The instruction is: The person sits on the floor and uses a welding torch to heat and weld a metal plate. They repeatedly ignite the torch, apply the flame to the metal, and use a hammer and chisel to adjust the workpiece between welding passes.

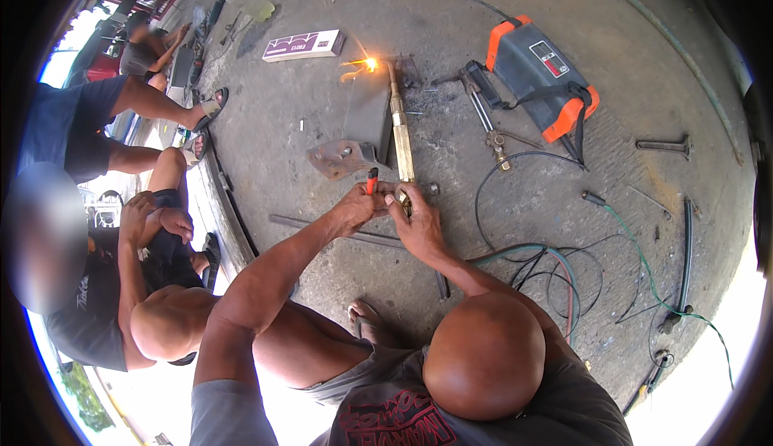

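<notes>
A brass gas torch points away from me, with a bright orange-yellow flame at its bent tip. My right hand is closed round the rear of its handle, thumb and fingers by the valve end. My left hand grips a red-orange lighter upright, its fingers reaching against the torch's rear end. Beside the torch lies a grey steel piece, with a rusty metal bracket at its near end. The fingers partly hide the valves.
A purple-and-white box lies far left of the flame. To the right are a grey-orange welding machine, another torch, a wrench-like tool and looping hoses. A person sits close on my left; another stands beyond.
</notes>
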A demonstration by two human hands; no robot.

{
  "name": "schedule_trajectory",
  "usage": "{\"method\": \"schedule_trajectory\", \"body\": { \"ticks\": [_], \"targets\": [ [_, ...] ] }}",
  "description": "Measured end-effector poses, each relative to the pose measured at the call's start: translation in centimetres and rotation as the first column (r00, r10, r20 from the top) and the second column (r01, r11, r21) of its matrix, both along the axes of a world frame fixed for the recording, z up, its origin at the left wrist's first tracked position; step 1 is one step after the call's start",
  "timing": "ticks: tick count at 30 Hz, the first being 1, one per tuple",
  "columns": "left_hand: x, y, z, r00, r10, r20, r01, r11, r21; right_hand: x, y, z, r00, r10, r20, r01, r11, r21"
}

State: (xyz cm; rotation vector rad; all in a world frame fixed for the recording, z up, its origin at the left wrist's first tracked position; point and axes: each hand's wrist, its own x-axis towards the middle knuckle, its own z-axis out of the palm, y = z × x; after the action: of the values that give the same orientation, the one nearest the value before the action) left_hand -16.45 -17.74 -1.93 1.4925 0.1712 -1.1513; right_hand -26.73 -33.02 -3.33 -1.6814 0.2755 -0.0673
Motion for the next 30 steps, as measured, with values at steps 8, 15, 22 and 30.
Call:
{"method": "schedule_trajectory", "body": {
  "ticks": [8,15,22,30],
  "targets": [
    [0.5,0.8,-1.4,1.000,-0.021,-0.019,0.021,1.000,0.019,0.1,0.5,-1.5,0.999,-0.003,0.035,0.003,1.000,0.004],
    [0.4,0.5,-0.3,0.999,-0.028,-0.024,0.028,0.999,0.041,0.1,0.6,-1.8,0.999,0.001,0.047,-0.001,1.000,-0.014],
    [0.3,0.7,-0.5,0.999,-0.052,-0.012,0.052,0.999,-0.005,0.2,0.6,-2.0,0.999,0.006,0.046,-0.005,1.000,-0.011],
    [0.3,0.2,0.1,0.999,-0.047,-0.001,0.048,0.999,0.022,0.1,0.4,-2.0,0.999,0.031,0.024,-0.031,1.000,0.006]
  ]
}}
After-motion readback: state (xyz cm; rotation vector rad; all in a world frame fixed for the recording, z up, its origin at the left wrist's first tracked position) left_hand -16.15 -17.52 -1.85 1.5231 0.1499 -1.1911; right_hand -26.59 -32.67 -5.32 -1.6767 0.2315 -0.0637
